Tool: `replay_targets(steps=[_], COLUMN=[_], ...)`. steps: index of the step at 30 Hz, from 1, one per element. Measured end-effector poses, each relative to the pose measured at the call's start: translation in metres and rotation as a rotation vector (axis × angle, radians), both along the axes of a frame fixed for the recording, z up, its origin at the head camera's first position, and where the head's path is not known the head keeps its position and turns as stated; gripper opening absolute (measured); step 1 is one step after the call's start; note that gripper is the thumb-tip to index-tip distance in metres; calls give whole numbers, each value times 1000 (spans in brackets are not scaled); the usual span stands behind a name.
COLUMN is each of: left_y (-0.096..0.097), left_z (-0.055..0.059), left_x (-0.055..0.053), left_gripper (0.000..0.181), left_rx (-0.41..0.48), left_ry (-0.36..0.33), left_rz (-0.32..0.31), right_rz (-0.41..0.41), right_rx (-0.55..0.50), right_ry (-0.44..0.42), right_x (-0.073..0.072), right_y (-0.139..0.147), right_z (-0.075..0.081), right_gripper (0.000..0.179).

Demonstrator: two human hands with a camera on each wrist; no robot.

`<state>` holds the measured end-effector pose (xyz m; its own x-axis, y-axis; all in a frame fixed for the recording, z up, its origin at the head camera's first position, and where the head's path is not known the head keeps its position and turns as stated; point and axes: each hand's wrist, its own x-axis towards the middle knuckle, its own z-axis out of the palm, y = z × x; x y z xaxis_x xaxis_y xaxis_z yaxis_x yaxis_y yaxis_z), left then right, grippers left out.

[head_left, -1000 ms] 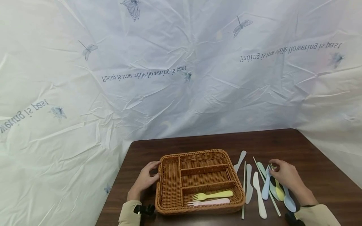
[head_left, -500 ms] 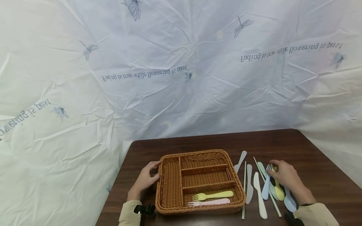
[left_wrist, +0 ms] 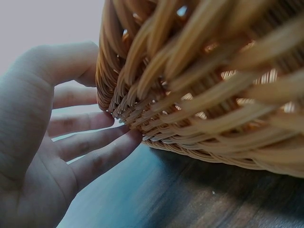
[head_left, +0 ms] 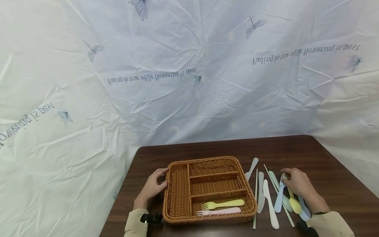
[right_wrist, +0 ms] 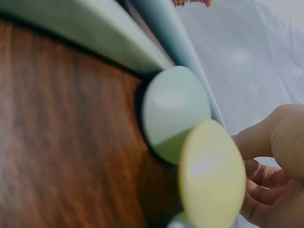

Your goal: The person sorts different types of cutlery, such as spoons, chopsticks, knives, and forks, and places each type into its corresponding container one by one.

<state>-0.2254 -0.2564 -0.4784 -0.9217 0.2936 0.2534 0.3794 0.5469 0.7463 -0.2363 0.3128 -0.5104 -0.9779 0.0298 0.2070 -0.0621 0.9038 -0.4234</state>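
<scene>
My left hand holds the left side of a brown wicker basket, thumb at the rim, and the left wrist view has its fingers spread against the woven wall. At the right, my right hand pinches a light blue fork near its tines, the handle pointing toward me. Just under that hand lie a yellow spoon, a pale green spoon and a blue spoon, partly overlapping. In the right wrist view the yellow spoon's bowl partly covers the right fingers.
One basket compartment has a yellow fork and a pink fork. Between basket and right hand lie a white knife, a grey-white knife, chopsticks and another pale handle on the dark wooden table.
The blue fork has shifted slightly under my right hand. The yellow spoon has slid toward me and right, covering more of the blue spoon. The white knife has turned slightly. My left hand stays put.
</scene>
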Motion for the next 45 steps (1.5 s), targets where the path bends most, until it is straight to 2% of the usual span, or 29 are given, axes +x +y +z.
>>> replay_targets(steps=[5,13,18,22,29,32,38,43,45], left_y=[-2,-11,-15,-15,-10,-6,-1,-1,-1], left_z=[-2,-33,-38,-37,-35,-27,-3,-1,-1], left_x=[-1,-19,-22,-22,-20,-15,-2,-2,-2], left_gripper=[52,54,53,53,54,54,53,52,52], left_rx=[-1,15,8,6,10,16,1,2,5], left_ry=[11,38,43,54,37,23,-1,5,2], left_rz=[-5,40,21,12,40,33,-13,-21,-22], right_rz=[14,45,43,31,25,29,31,47,60], right_rx=[-25,-33,-54,-77,-84,-71,-57,-66,-50], right_ry=[19,82,99,140,246,289,332,332,374], right_x=[2,2,2,1,-2,-4,-8,-12,-24], right_y=[-1,-1,1,1,-3,-3,-8,-13,-6], right_z=[-2,0,0,-2,-2,-1,3,8,-5], right_gripper=[32,32,34,34,29,28,26,25,26])
